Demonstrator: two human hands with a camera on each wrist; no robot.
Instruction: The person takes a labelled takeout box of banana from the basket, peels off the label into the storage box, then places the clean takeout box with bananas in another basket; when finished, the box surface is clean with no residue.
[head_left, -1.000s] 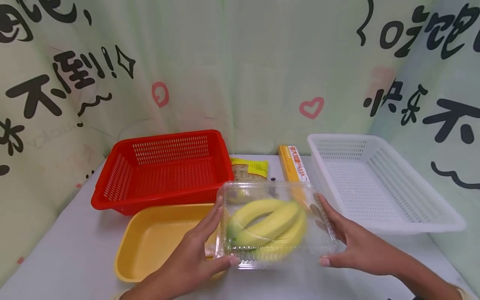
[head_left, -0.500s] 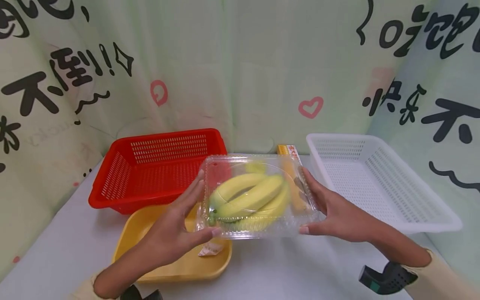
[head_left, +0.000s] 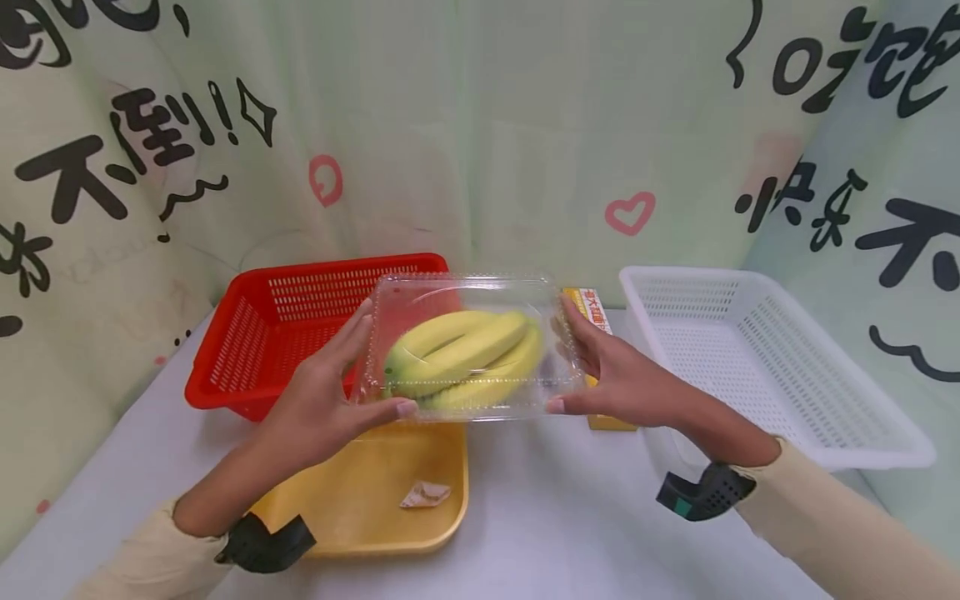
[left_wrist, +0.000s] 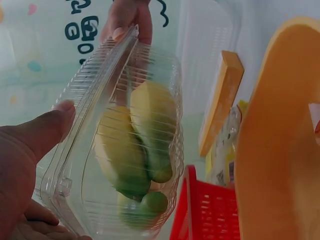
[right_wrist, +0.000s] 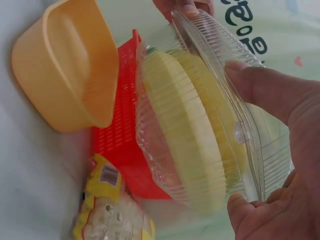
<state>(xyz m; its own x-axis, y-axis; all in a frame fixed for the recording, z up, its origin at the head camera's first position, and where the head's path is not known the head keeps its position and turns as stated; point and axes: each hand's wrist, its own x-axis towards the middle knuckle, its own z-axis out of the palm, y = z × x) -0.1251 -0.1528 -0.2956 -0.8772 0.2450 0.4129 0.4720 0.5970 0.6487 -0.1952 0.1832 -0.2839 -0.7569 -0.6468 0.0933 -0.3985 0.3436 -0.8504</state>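
Observation:
A clear plastic clamshell box (head_left: 487, 292) with yellow bananas (head_left: 468, 350) inside is held above the table, its lid closed. My left hand (head_left: 318, 400) grips its left end, thumb at the front edge. At the opposite end, my right hand (head_left: 622, 379) holds it between thumb and fingers. Green stem ends of the bananas (left_wrist: 135, 150) show in the left wrist view. Behind the box is part of a red basket (head_left: 258, 342); below it lies a yellow tray (head_left: 360, 517).
A small paper packet (head_left: 426, 494) lies in the yellow tray. To the right stands a white basket (head_left: 750, 375), with an orange pasta box (head_left: 611, 422) beside it. In the right wrist view, a yellow-and-clear food bag (right_wrist: 112, 210) rests near the red basket.
Both hands have raised the banana box and carried it left and away, from over the table toward the red basket. The packet in the yellow tray has come into fuller view.

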